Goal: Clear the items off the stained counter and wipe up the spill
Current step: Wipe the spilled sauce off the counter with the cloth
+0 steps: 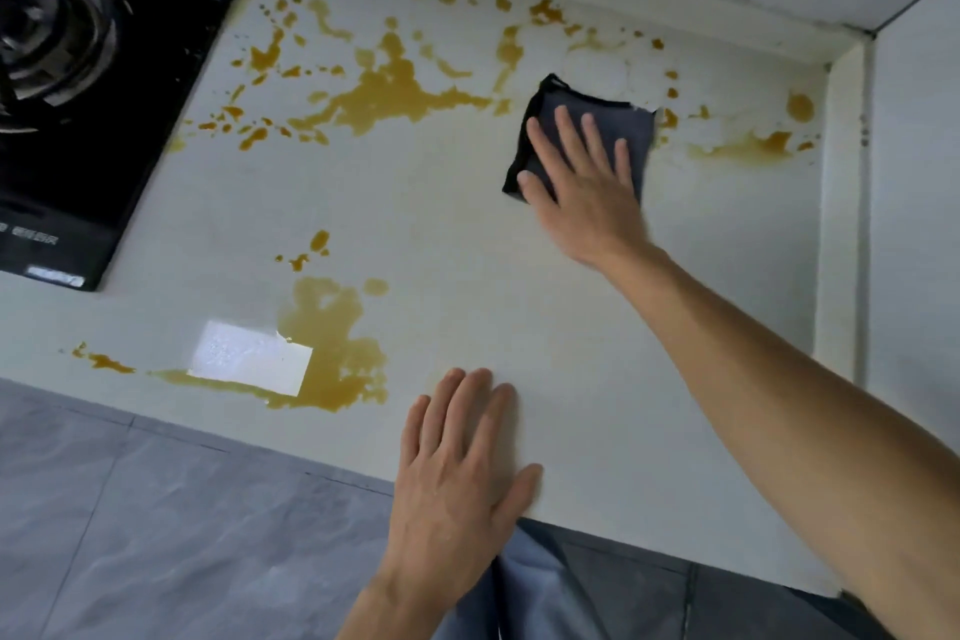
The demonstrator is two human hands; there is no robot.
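At the near edge of the counter point(597, 379) the left hand point(462, 463) lies flat, fingers straight and close together, holding nothing; it looks to be bracing the body. Just left of it sits a wide pool of the brown spill point(332, 348). Farther back, the right hand point(582, 177) presses a dark folded cloth point(587, 130) with fingers spread. More of the spill streaks the far left, toward the stove point(78, 94), and the far right. Best to keep the palm flat and work in overlapping strokes, refolding the cloth once it soaks.
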